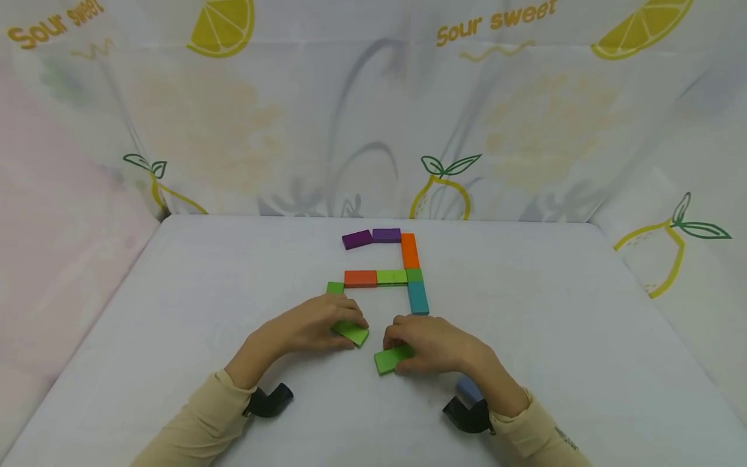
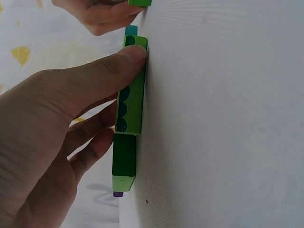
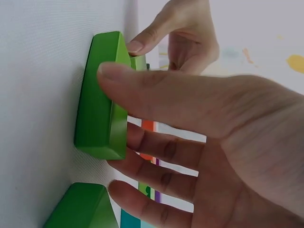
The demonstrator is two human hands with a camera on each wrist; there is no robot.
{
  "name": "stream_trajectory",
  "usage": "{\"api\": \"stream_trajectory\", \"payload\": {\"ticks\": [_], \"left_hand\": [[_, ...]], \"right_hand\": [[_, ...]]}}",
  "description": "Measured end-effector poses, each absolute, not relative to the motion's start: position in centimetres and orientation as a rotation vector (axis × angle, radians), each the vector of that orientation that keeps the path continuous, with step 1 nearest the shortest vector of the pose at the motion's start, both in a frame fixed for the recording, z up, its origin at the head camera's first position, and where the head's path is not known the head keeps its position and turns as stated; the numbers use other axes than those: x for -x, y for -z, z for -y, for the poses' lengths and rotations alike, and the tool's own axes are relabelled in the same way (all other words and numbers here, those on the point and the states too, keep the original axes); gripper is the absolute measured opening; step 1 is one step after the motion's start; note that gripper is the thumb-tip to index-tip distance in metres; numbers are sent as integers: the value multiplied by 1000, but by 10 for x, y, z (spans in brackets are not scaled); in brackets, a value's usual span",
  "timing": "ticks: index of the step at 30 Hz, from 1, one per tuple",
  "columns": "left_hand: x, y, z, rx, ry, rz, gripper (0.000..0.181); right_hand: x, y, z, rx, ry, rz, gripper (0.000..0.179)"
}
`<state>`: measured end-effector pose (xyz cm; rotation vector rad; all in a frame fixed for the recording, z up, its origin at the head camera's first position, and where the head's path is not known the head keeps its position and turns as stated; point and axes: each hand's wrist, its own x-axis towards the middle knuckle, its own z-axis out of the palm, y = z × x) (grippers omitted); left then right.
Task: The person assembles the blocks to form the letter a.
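The left hand (image 1: 318, 322) pinches a lime-green block (image 1: 356, 335) against the tabletop, and the right hand (image 1: 434, 345) grips a plain green block (image 1: 386, 362) just beside it, nearer the person; a narrow gap parts the two blocks. The left wrist view shows what the head view hides: dark scallops along one face of the lime-green block, the thumb pressed near one end, and a neighbouring green block (image 2: 124, 154) that appears to meet its other end. The right wrist view shows the thumb flat on the held block's broad face, fingers behind, and another green block (image 3: 76, 209) near the fingertips, which I cannot make out from above. Beyond the hands, smooth, sharp-edged oblong blocks form an angular line: a red-orange block (image 1: 360, 279), a light green block (image 1: 391, 277), a small green piece (image 1: 414, 275), a teal block (image 1: 418, 298), an orange block (image 1: 410, 251) and two purple blocks (image 1: 386, 235). A blue block (image 1: 469, 390) lies partly hidden by the right wrist. The white cloth (image 1: 525, 311) has a fine weave; behind hangs a lemon-printed curtain (image 1: 373, 97).
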<state>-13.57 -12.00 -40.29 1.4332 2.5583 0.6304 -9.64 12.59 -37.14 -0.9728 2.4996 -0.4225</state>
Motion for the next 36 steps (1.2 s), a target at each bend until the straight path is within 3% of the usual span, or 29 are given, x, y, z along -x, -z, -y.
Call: {"api": "stream_trajectory", "payload": {"ticks": [36], "left_hand": [[142,401,120,-1425,-633,-2523,31]], "right_hand": [[104,372,-127,969,512,-2686,27]]}}
